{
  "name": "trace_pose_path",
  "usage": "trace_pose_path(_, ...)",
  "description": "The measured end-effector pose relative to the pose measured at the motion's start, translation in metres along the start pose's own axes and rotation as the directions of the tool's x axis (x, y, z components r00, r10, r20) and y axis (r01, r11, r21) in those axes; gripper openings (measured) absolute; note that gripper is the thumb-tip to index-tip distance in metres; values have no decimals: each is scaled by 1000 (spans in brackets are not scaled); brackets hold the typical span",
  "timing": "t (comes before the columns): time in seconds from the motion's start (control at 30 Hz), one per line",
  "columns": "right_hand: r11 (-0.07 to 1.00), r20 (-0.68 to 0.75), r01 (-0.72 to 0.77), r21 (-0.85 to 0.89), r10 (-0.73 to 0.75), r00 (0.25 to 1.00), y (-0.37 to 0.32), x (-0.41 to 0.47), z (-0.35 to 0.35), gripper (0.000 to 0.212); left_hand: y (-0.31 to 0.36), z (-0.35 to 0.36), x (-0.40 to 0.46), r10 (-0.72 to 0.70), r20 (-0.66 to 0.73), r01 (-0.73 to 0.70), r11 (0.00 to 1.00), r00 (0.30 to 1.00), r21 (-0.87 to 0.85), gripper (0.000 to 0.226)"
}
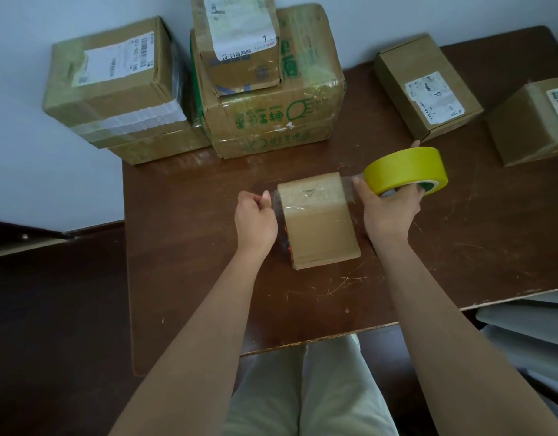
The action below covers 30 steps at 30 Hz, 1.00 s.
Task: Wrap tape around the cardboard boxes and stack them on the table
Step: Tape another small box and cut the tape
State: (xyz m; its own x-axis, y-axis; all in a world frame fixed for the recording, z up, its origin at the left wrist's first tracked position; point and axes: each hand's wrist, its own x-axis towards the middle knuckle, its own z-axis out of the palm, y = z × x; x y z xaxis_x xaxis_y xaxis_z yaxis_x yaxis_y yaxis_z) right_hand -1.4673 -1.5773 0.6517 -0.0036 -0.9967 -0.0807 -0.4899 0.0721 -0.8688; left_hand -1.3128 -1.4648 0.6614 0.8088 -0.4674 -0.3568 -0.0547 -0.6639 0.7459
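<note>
A small cardboard box [318, 228] lies on the brown table [189, 247] in front of me. Clear tape stretches across its far top from side to side. My left hand [255, 220] pinches the tape's free end just left of the box. On the box's right, my right hand [389, 209] grips a yellow roll of tape [405, 169], held a little above the table. At the back left stand stacked boxes: a large one with green print [271, 114] with a small labelled box [240, 42] on top.
Another taped box [114, 80] sits on a flat box at the far left, against the wall. Two loose boxes, one [427, 86] and another [529, 121], lie at the back right. The table's near edge runs just above my lap.
</note>
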Motion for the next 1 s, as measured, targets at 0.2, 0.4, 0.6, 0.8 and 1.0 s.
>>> trace_pose_path(0.2, 1000, 34, 20, -23, -19, 999, 4, -9, 14, 104, 1, 12, 4, -48, 120, 53, 998, 992, -39, 22)
trace_pose_path(0.4, 994, 63, 85, -67, -80, 995, 6, -8, 18, 97, -4, 23, -2, -129, 273, 187, 962, 953, -201, 31)
trace_pose_path(0.6, 991, 70, 90, -98, -84, 994, 7, -8, 17, 92, -6, 23, 1, -150, 340, 225, 955, 928, -194, 29)
trace_pose_path(0.8, 995, 69, 65, -79, -59, 996, 6, -10, 16, 93, 8, 14, 17, -140, 64, 146, 984, 988, -105, 22)
trace_pose_path(1.0, 997, 59, 43, -62, -39, 997, 9, -12, 17, 92, 32, 40, 1, 355, 152, -384, 884, 923, 267, 43)
